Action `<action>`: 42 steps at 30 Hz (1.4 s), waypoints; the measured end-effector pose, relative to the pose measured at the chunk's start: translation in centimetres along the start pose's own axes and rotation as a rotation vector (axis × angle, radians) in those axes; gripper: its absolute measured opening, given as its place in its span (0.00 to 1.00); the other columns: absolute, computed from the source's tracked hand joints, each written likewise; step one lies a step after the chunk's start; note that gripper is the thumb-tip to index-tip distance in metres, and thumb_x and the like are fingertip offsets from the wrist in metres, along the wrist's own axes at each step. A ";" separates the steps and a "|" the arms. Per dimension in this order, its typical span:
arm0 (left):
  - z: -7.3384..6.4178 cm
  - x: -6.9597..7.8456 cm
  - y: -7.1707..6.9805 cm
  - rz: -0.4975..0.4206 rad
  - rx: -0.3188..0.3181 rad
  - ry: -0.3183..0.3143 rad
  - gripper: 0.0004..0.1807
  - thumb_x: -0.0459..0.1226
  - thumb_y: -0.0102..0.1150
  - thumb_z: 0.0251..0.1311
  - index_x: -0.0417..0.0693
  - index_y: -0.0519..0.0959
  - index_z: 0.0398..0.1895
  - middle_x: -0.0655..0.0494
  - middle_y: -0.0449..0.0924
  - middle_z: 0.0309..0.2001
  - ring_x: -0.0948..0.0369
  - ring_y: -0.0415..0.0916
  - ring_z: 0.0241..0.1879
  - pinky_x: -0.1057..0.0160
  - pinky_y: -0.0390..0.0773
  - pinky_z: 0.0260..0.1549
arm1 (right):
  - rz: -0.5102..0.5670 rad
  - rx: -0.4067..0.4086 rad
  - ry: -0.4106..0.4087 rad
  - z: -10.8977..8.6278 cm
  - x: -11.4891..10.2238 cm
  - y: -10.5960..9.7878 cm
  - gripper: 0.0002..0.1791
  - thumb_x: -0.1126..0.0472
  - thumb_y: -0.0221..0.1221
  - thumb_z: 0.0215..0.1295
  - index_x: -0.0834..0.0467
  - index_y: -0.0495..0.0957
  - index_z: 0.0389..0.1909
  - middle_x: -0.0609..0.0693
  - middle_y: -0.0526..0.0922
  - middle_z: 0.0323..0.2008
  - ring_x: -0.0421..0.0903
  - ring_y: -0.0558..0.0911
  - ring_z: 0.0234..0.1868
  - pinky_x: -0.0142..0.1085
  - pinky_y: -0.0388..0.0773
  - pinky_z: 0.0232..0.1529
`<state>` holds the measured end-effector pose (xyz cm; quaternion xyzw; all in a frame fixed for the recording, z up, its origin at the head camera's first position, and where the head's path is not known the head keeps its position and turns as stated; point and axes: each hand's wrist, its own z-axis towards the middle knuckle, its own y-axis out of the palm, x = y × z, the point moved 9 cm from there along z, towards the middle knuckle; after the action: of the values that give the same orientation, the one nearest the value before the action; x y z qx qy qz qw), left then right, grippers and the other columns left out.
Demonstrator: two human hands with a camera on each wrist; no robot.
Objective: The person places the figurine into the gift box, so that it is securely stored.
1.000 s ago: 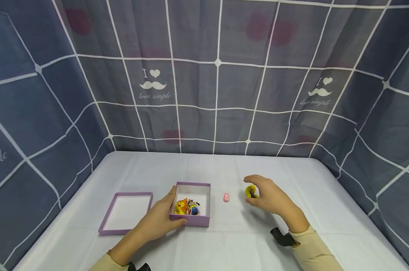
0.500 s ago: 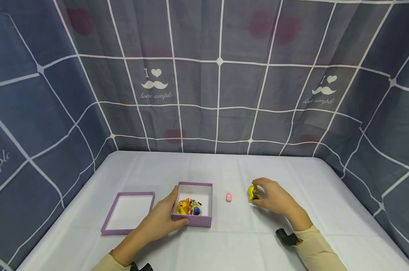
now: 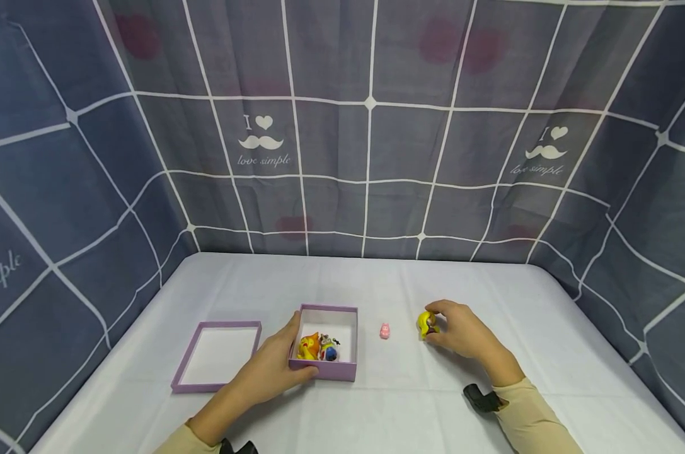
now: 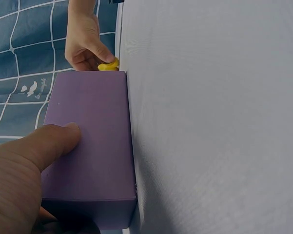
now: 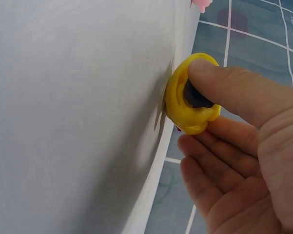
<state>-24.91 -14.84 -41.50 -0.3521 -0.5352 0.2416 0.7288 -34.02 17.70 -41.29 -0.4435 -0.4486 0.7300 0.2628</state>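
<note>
My left hand [image 3: 268, 366] grips the left front corner of an open purple box [image 3: 333, 371]. Its thumb lies on the front wall, clear in the left wrist view. A yellow-orange toy figure [image 3: 308, 347] and a small multicoloured toy figure [image 3: 328, 349] are inside the box, side by side. To the right, my right hand [image 3: 468, 334] pinches a yellow toy figure with a dark part [image 5: 178, 105] between thumb and fingers, low at the tabletop. The thumb covers some of the toy, and I cannot tell whether it touches the cloth.
A tiny pink toy figure [image 3: 384, 331] stands between the box and my right hand. Left of the box lies the purple-rimmed lid [image 3: 186, 359], its white inside facing up. White cloth [image 3: 399, 410] covers the table, and grey checked curtains [image 3: 331, 208] enclose its back and sides.
My right hand's spread fingers have closed in on the yellow figure and now pinch it. My left hand keeps its grip on the box. The head view has shifted slightly.
</note>
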 end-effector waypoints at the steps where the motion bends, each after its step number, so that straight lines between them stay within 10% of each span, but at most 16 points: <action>1: 0.0 0.0 0.0 0.001 0.001 0.002 0.60 0.49 0.77 0.46 0.34 0.50 0.75 0.40 0.53 0.73 0.49 0.57 0.70 0.51 0.60 0.66 | 0.002 0.000 0.007 0.0 0.0 0.0 0.32 0.57 0.76 0.47 0.65 0.79 0.53 0.55 0.82 0.50 0.57 0.78 0.55 0.53 0.73 0.57; 14: -0.1 0.1 0.0 0.005 0.001 0.004 0.60 0.49 0.76 0.46 0.34 0.50 0.75 0.39 0.53 0.73 0.48 0.58 0.69 0.50 0.61 0.66 | 0.012 0.018 0.009 -0.3 -0.9 -1.0 0.29 0.56 0.77 0.43 0.61 0.82 0.48 0.50 0.84 0.46 0.55 0.80 0.51 0.52 0.76 0.53; 42: -0.1 -0.1 0.0 0.027 0.008 0.012 0.60 0.50 0.76 0.46 0.33 0.50 0.75 0.40 0.53 0.73 0.47 0.58 0.69 0.50 0.61 0.66 | -0.020 0.065 -0.271 2.4 -11.1 -3.3 0.20 0.57 0.76 0.45 0.53 0.81 0.41 0.40 0.82 0.37 0.39 0.78 0.40 0.39 0.78 0.46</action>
<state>-24.83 -14.88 -41.58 -0.3577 -0.5253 0.2514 0.7300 -31.03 9.54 -33.30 -0.3276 -0.4607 0.7946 0.2214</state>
